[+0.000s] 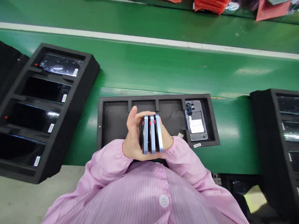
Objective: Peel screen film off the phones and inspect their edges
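Three phones (152,133) stand on edge side by side between my hands, with blue side frames and small red marks near their far ends. My left hand (134,137) is wrapped round their left side, thumb raised. On the right, my right hand (166,137) closes on the stack, its fingers mostly hidden behind the phones. Below them is a black foam tray (114,121) with four compartments. Its rightmost compartment holds one phone (196,119) with its back up, a camera cluster and a white handwritten label. A tag reading 0882 is on the tray's near edge.
At the left, a black foam tray (81,84) holds several dark-screened phones. Another stack of black trays (261,130) with phones stands at the right. Red packaging (210,4) lies along the far edge of the green table (163,68). A white strip (140,39) crosses the table.
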A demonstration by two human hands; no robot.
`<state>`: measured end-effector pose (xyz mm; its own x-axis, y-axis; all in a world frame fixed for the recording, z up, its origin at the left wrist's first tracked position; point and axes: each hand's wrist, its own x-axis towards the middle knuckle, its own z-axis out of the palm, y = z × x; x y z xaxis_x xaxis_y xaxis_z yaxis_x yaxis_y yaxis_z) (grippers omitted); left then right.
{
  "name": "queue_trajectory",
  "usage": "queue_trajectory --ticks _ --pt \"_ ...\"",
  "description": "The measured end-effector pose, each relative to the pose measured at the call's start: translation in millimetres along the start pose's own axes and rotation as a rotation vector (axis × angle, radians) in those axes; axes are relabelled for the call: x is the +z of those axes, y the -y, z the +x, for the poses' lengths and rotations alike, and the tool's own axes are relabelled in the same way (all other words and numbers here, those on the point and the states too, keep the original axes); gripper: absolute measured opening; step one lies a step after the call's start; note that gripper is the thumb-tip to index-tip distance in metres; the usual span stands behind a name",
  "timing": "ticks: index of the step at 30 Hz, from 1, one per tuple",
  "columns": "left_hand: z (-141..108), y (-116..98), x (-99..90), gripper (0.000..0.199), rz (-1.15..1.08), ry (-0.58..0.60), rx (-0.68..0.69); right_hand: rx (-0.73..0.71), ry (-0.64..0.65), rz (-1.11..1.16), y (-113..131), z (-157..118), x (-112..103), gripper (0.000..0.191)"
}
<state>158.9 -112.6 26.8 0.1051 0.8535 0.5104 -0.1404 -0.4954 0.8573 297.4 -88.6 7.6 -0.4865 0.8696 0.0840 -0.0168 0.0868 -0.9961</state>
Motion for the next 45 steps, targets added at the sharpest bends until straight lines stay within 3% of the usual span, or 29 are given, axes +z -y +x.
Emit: queue_trajectory --ticks 3,5,11,15,21,28,45 --pt "8 -5 -1.8 0.116 0.022 0.004 -0.054 -0.187 -0.021 -0.013 2 2 -3 0.096" --pt "16 -6 -2.6 0.120 0.017 -0.032 -0.137 -0.202 -0.023 -0.011 4 5 -5 0.089" --pt "43 -1 -8.9 0.138 -0.015 -0.077 -0.283 -0.044 0.007 0.020 13 22 -9 0.098" --pt "53 3 -15.1 0.141 -0.046 -0.121 -0.349 0.054 0.036 0.010 21 34 -13 0.091" --pt "61 12 -24.6 0.123 -0.078 -0.165 -0.377 0.193 0.028 0.006 32 45 -13 0.085" --pt "62 13 -28.3 0.109 -0.077 -0.199 -0.556 0.324 -0.010 -0.027 28 44 -7 0.077" --pt "45 6 -19.8 0.114 -0.099 -0.120 -0.402 0.051 0.029 -0.040 18 28 -5 0.081"
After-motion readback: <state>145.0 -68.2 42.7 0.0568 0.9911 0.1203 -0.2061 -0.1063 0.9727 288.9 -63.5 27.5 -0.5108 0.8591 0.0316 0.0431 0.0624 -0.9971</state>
